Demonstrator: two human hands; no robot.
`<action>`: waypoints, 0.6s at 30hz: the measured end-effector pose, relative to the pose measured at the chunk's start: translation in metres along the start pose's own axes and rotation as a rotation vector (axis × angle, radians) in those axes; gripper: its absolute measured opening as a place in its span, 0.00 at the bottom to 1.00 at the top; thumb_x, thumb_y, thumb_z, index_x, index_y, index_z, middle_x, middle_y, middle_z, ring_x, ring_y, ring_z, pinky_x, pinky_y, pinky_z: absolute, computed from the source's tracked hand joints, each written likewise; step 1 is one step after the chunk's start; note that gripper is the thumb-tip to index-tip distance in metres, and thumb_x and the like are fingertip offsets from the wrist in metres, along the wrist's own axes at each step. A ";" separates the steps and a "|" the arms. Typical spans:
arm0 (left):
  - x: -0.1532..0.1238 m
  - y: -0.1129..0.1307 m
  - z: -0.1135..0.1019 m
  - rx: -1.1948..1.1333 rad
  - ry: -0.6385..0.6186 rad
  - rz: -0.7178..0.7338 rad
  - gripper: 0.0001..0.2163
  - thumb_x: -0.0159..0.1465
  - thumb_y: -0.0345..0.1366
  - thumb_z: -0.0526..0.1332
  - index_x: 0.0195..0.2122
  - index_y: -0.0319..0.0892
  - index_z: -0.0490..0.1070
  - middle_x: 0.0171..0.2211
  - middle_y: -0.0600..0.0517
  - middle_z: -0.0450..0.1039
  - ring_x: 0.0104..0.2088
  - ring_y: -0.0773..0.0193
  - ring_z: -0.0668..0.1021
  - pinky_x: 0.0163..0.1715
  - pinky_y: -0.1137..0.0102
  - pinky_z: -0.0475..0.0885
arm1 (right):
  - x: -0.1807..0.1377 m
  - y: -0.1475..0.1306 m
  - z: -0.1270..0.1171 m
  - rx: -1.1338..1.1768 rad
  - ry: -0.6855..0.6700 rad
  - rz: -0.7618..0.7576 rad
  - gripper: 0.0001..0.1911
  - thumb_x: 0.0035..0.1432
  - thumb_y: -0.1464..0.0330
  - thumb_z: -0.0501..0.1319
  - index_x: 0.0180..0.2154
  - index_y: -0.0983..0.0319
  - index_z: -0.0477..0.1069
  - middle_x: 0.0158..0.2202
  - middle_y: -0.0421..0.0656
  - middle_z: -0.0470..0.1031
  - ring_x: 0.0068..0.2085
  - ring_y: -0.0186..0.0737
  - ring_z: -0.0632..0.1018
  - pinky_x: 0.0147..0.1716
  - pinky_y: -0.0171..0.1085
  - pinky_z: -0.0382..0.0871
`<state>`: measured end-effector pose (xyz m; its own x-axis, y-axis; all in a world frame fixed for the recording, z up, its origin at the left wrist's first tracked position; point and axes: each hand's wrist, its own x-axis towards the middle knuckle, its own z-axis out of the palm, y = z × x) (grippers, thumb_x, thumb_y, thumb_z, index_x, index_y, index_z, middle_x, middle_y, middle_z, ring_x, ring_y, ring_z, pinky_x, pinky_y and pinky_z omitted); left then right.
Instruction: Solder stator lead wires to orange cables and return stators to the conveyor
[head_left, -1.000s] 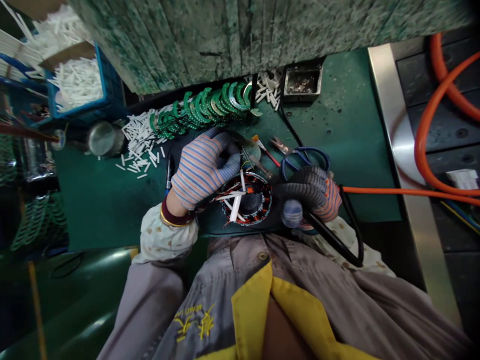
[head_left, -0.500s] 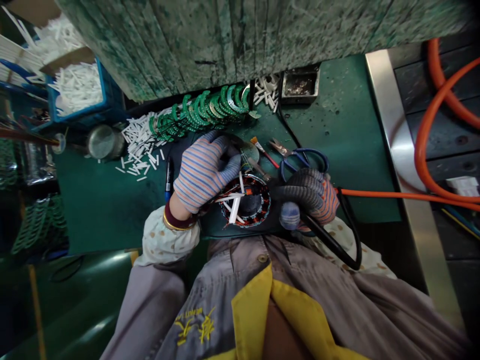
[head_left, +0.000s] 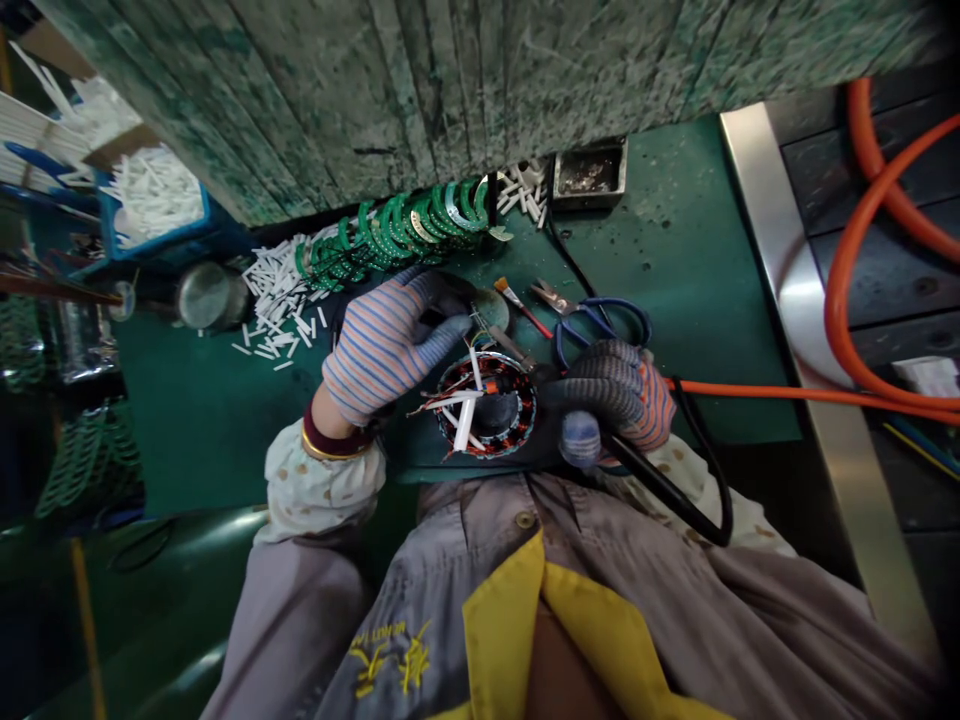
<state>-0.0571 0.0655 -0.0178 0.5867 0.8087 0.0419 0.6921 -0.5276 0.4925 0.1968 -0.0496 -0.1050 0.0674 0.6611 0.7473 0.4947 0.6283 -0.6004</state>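
The wound ring (head_left: 526, 425) lies flat on the table (head_left: 697, 300) against the person's front, between the two hands, probably so that both can reach it; white sleeves (head_left: 465, 425) rest across it. The right hand (head_left: 619, 400) is wrapped around what looks like a soldering iron (head_left: 517, 349), slanting it toward thin wires (head_left: 478, 325) at the ring's far edge. The left hand (head_left: 386, 345) curls beside those wires, perhaps to steady them, but I cannot tell whether its fingertips meet. Scissors (head_left: 576, 308) and a brush (head_left: 523, 305) lie near, seemingly for easy reach. The jacket (head_left: 457, 560) bears yellow embroidered characters (head_left: 412, 662); the small lettering above is unreadable.
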 end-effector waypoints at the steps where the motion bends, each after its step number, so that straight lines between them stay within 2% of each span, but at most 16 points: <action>1: 0.000 -0.003 -0.002 -0.024 -0.019 0.002 0.15 0.83 0.54 0.66 0.48 0.51 0.85 0.45 0.47 0.89 0.46 0.45 0.90 0.50 0.51 0.89 | 0.001 0.000 0.001 0.019 0.007 -0.009 0.23 0.87 0.52 0.56 0.41 0.50 0.83 0.27 0.39 0.77 0.29 0.45 0.78 0.31 0.48 0.68; 5: -0.005 -0.003 0.003 -0.015 -0.015 -0.067 0.15 0.84 0.57 0.69 0.48 0.54 0.88 0.47 0.47 0.90 0.51 0.44 0.92 0.56 0.53 0.89 | 0.003 0.002 0.004 0.038 0.007 -0.039 0.23 0.88 0.53 0.55 0.45 0.52 0.85 0.28 0.39 0.76 0.30 0.44 0.77 0.32 0.47 0.66; 9: -0.012 0.005 0.021 -0.042 0.102 -0.103 0.11 0.84 0.49 0.70 0.47 0.52 0.88 0.51 0.46 0.90 0.54 0.45 0.91 0.58 0.53 0.88 | 0.001 0.003 0.003 0.014 -0.005 -0.033 0.23 0.88 0.52 0.54 0.45 0.52 0.84 0.28 0.39 0.76 0.31 0.44 0.78 0.32 0.46 0.67; 11: -0.012 0.008 0.024 -0.054 0.116 -0.094 0.10 0.83 0.45 0.69 0.47 0.50 0.87 0.51 0.45 0.89 0.54 0.45 0.90 0.59 0.52 0.88 | 0.000 0.003 0.003 -0.003 0.001 -0.028 0.24 0.89 0.51 0.53 0.44 0.51 0.83 0.28 0.38 0.75 0.30 0.44 0.77 0.32 0.47 0.68; 15: -0.001 0.009 0.014 0.036 0.017 -0.061 0.07 0.77 0.43 0.70 0.43 0.47 0.84 0.47 0.44 0.87 0.47 0.43 0.89 0.52 0.50 0.88 | -0.004 0.003 -0.002 0.003 -0.033 -0.005 0.18 0.85 0.55 0.59 0.46 0.50 0.86 0.29 0.40 0.76 0.30 0.46 0.77 0.33 0.47 0.70; 18: 0.009 0.010 0.002 0.143 -0.071 -0.066 0.07 0.74 0.43 0.68 0.43 0.47 0.85 0.44 0.44 0.86 0.46 0.42 0.89 0.54 0.50 0.88 | -0.009 0.005 -0.008 -0.044 -0.119 0.039 0.17 0.83 0.55 0.59 0.45 0.46 0.87 0.30 0.43 0.78 0.32 0.50 0.79 0.36 0.49 0.75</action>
<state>-0.0437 0.0667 -0.0143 0.5622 0.8255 -0.0502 0.7802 -0.5093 0.3631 0.2056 -0.0560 -0.1125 -0.0143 0.7303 0.6830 0.5318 0.5840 -0.6133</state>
